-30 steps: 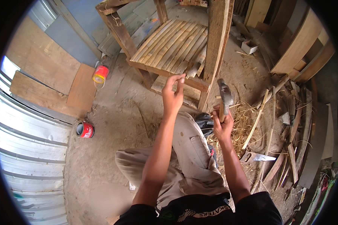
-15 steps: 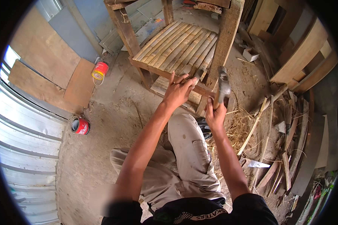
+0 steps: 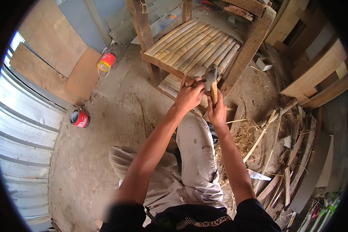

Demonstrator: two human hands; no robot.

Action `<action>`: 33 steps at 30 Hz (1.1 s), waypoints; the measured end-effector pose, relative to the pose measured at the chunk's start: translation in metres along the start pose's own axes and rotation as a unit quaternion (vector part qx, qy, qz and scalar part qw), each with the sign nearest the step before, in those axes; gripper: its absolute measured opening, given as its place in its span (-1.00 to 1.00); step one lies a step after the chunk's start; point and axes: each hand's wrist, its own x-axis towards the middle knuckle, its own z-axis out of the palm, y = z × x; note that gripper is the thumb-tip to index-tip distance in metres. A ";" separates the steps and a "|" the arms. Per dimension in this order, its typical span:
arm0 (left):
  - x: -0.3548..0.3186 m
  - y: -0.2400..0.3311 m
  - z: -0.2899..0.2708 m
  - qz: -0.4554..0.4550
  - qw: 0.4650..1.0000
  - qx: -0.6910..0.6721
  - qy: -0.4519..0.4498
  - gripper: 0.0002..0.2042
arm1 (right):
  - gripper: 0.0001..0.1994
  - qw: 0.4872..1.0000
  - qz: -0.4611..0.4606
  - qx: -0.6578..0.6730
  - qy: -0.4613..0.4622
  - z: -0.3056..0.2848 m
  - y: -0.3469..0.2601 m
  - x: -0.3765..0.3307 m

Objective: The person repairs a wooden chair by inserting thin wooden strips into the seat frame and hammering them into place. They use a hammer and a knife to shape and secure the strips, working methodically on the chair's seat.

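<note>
My right hand (image 3: 217, 111) grips a hammer (image 3: 214, 92) by its light wooden handle. The metal head lies low over the front edge of a slatted bamboo seat (image 3: 193, 44), close to my left fingertips. My left hand (image 3: 189, 94) rests at the seat's front rail, its fingers bent and pinched together near the hammer head. Whatever sits between those fingertips is too small or hidden to make out. Rough brown wooden posts (image 3: 248, 48) frame the bamboo slats, which run from front to back.
Two red paint cans, one upright (image 3: 80, 118) and another with a yellow band (image 3: 106, 62), stand on the left. Wood strips and offcuts (image 3: 303, 143) lie piled at right beside straw-like shavings (image 3: 241, 135). A handsaw-like blade (image 3: 258, 175) lies near them. Corrugated metal sheeting (image 3: 27, 150) lines the left.
The hammer has come down and left, from raised beside the post to the seat's front edge by my left fingers. The whole view has shifted slightly, with the seat now farther right.
</note>
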 end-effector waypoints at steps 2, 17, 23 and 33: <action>0.000 0.000 0.001 -0.011 1.000 -0.008 -0.001 -0.83 | -0.56 1.000 -0.021 -0.017 -0.012 -0.002 -0.002 0.001; 0.009 0.018 0.018 -0.256 0.848 -0.415 0.208 -0.92 | -0.58 0.988 0.073 -0.096 -0.094 -0.014 -0.032 0.023; 0.010 0.022 0.020 -0.233 0.899 -0.311 0.201 -0.93 | -0.62 0.994 0.063 -0.045 -0.072 -0.016 -0.026 0.024; 0.014 0.020 0.028 -0.199 0.929 -0.241 0.200 -0.91 | -0.61 0.992 0.093 -0.021 -0.086 -0.022 -0.025 0.023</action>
